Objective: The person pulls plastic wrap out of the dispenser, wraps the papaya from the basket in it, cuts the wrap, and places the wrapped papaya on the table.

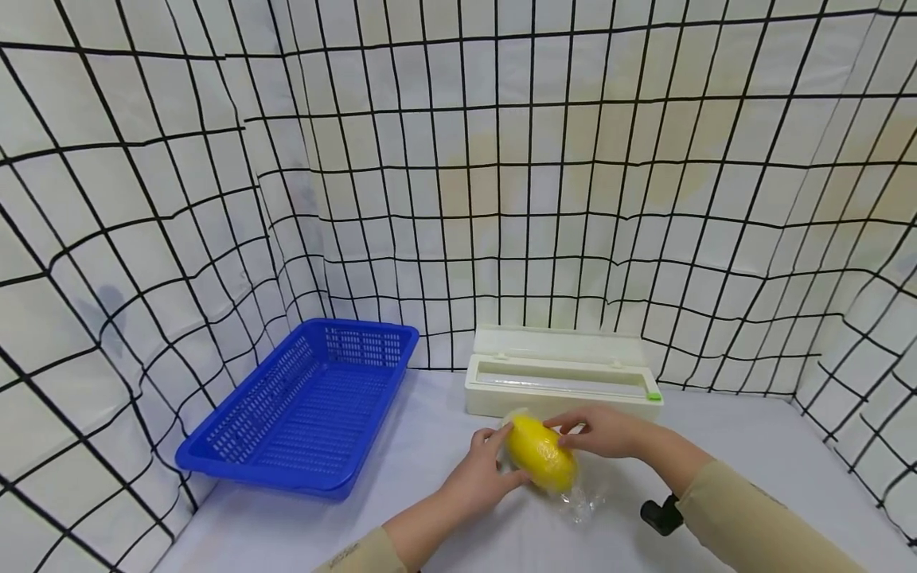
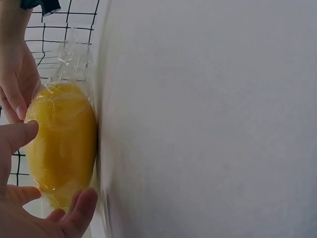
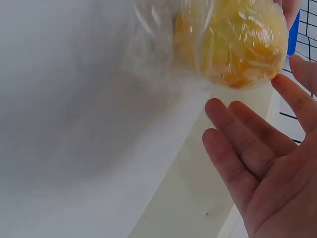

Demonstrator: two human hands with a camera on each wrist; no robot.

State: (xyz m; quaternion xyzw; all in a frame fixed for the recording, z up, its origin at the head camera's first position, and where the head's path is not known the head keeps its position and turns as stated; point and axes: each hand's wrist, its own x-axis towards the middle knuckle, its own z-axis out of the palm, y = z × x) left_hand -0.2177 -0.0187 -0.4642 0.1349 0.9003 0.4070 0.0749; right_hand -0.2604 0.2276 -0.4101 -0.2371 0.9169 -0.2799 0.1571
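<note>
A plump yellow fruit (image 1: 540, 454) wrapped in clear cling film lies on the white table, with a loose tail of film (image 1: 582, 500) bunched at its near end. My left hand (image 1: 481, 471) holds its left side, thumb low and fingers at the far end. In the left wrist view, that hand's fingertips (image 2: 85, 202) curve around one end of the fruit (image 2: 64, 141). My right hand (image 1: 598, 430) touches the other side with its fingertips. Seen from the right wrist, this hand (image 3: 277, 148) has relaxed fingers spread, one fingertip right at the wrapped fruit (image 3: 237, 44).
Just behind the hands stands a white cling film dispenser (image 1: 559, 394), lid raised, a roll (image 1: 562, 384) inside and a green slider (image 1: 653, 396) at its right end. A blue plastic basket (image 1: 337, 469) sits to the left. Black wire mesh (image 1: 530, 167) encloses the table's back and sides.
</note>
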